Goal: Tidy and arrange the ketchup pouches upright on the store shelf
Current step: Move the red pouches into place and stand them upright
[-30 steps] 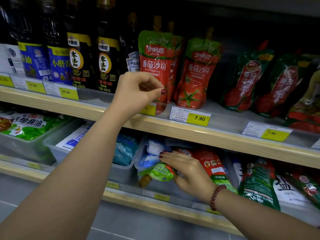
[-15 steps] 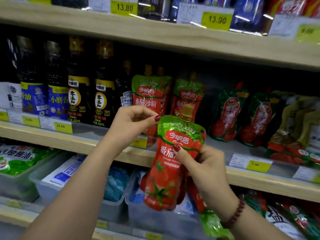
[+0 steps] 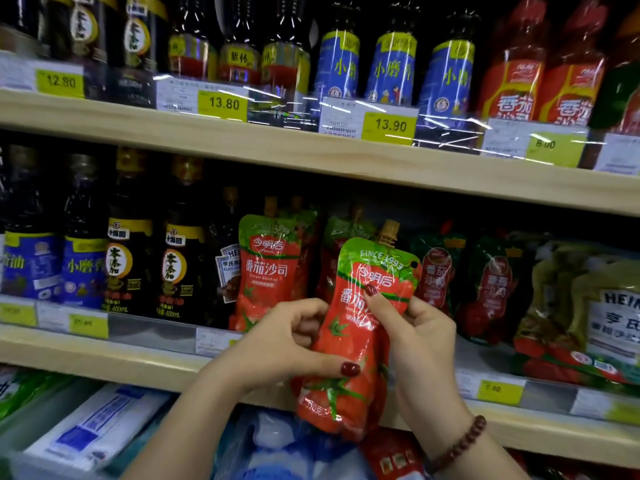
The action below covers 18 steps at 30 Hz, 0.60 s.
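Held pouch: I see one red and green ketchup pouch (image 3: 348, 336) in the air in front of the middle shelf (image 3: 104, 358). Its tan cap (image 3: 389, 232) points up and the body tilts a little to the right. Its base hangs below the shelf's front edge.
Left hand: my view shows the left hand (image 3: 277, 344) clamped on the pouch's lower left side, the thumb lying across the printed tomato and the fingers curled behind.
Right hand: the right hand (image 3: 420, 341) grips the pouch's right edge, with one red-nailed fingertip pressed on the front near the label. A bead bracelet (image 3: 460, 441) sits on that wrist.
Standing pouches: a matching pouch (image 3: 266, 271) stands upright on the middle shelf just left of the held one. Another (image 3: 334, 251) stands partly hidden behind the held pouch.
Right neighbours: darker pouches (image 3: 491, 282) lean on the same shelf, with Heinz packs (image 3: 588, 306) beyond them.
Left neighbours: dark sauce bottles (image 3: 128, 265) stand in a row.
Upper shelf: I can read a yellow 13.90 price tag (image 3: 389, 125) below blue-labelled bottles (image 3: 391, 71).
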Each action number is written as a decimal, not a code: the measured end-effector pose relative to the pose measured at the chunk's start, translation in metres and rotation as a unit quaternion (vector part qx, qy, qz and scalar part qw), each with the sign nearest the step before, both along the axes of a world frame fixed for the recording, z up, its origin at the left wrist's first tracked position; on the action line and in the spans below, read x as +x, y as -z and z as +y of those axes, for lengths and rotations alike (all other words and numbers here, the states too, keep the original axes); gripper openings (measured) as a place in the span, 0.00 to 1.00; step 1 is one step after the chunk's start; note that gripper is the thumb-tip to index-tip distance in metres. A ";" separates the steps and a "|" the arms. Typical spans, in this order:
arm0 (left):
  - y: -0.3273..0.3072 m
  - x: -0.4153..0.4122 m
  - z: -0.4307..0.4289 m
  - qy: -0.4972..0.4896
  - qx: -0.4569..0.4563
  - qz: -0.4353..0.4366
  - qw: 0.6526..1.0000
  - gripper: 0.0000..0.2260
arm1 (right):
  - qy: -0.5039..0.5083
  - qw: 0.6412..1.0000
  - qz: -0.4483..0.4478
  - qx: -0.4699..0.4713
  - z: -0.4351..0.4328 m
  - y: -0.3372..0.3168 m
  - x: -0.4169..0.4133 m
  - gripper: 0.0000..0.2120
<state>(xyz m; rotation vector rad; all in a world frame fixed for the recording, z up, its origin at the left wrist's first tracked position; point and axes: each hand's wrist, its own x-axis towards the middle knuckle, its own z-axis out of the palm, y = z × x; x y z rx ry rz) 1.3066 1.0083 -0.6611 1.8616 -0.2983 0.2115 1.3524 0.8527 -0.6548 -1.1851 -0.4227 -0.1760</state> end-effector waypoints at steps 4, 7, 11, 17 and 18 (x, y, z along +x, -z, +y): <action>-0.001 0.002 -0.001 -0.023 -0.049 -0.035 0.998 0.20 | -0.049 0.998 -0.020 -0.036 -0.001 -0.007 0.003 0.05; -0.002 0.004 0.002 -0.037 -0.105 -0.059 0.992 0.20 | -0.103 0.987 -0.045 -0.117 -0.009 -0.018 0.007 0.16; -0.001 0.010 0.005 -0.067 -0.187 -0.056 0.978 0.22 | -0.128 0.965 -0.060 -0.220 -0.021 -0.026 0.016 0.22; 0.002 0.021 -0.003 -0.089 -0.236 -0.081 0.964 0.18 | -0.109 0.940 -0.101 -0.306 -0.020 -0.022 0.025 0.18; 0.002 0.023 -0.005 -0.093 -0.244 -0.088 0.961 0.18 | -0.101 0.939 -0.112 -0.310 -0.019 -0.022 0.026 0.18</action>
